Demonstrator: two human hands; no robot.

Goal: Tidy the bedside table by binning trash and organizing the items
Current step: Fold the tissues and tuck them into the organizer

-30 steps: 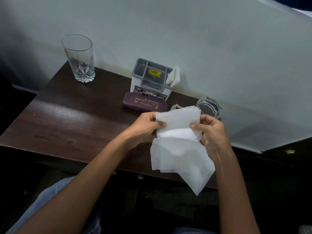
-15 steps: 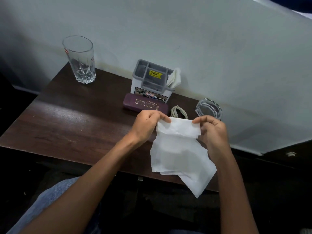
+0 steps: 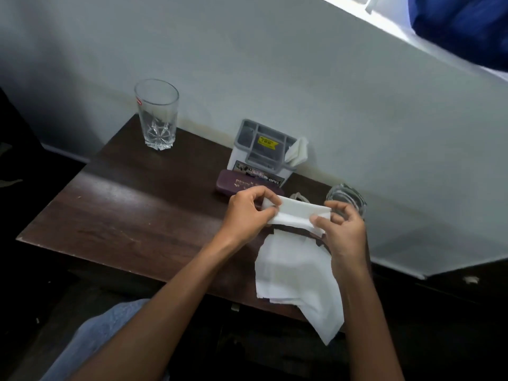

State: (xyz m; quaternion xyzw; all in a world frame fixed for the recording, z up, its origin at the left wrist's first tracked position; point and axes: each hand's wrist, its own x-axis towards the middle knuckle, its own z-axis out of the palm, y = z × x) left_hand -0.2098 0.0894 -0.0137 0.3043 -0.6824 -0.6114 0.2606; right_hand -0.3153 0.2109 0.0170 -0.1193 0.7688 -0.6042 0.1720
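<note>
A white tissue (image 3: 295,273) hangs over the near right edge of the dark wooden bedside table (image 3: 132,210). Its top part is folded into a narrow band. My left hand (image 3: 247,213) pinches the band's left end. At the right end, my right hand (image 3: 343,232) pinches the band between thumb and fingers. Just behind my hands lie a maroon case (image 3: 236,184) and a coiled pale cord (image 3: 299,196), both partly hidden.
A grey-and-white organizer (image 3: 261,152) with a folded white tissue (image 3: 298,154) in its right slot stands against the wall. An empty drinking glass (image 3: 157,114) is at the back left, a small clear glass dish (image 3: 347,198) at the right. My knee in jeans (image 3: 104,334) is below.
The tissue's upper part has been folded down further into a narrow band. Both hands have moved slightly forward over the table with it.
</note>
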